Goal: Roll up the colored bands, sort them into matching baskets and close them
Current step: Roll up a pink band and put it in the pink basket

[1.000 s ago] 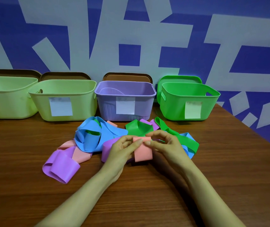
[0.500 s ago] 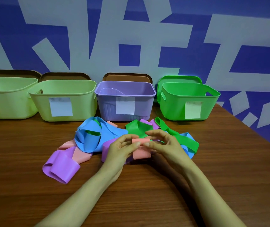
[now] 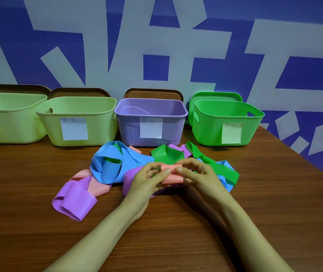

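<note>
Holding the pink band [image 3: 172, 173] between both hands, you have its upper part wound into a small roll while the loose end hangs down toward the wooden table [image 3: 176, 232]. Your left hand [image 3: 147, 183] pinches the left side of the roll with thumb and fingers closed on it, and your right hand [image 3: 200, 177] pinches the right side in the same way; the two thumbs almost meet on the front of the roll.

The pink band is at the middle of the table, just above the pile of loose bands. A blue band [image 3: 109, 165] lies curled to the left of your hands, a purple band [image 3: 74, 201] lies further left and nearer to you, and a green band [image 3: 166, 154] is folded just behind the roll. Another green band [image 3: 221, 169] stretches to the right over a blue one.

Along the back edge stand four open baskets in a row: two pale yellow-green baskets [image 3: 78, 122] at the left, a purple basket [image 3: 151, 120] in the middle, and a green basket [image 3: 227, 122] at the right. Each carries a paper label on the front. A lid leans behind every basket; the green lid [image 3: 215, 96] is behind the green one.
</note>
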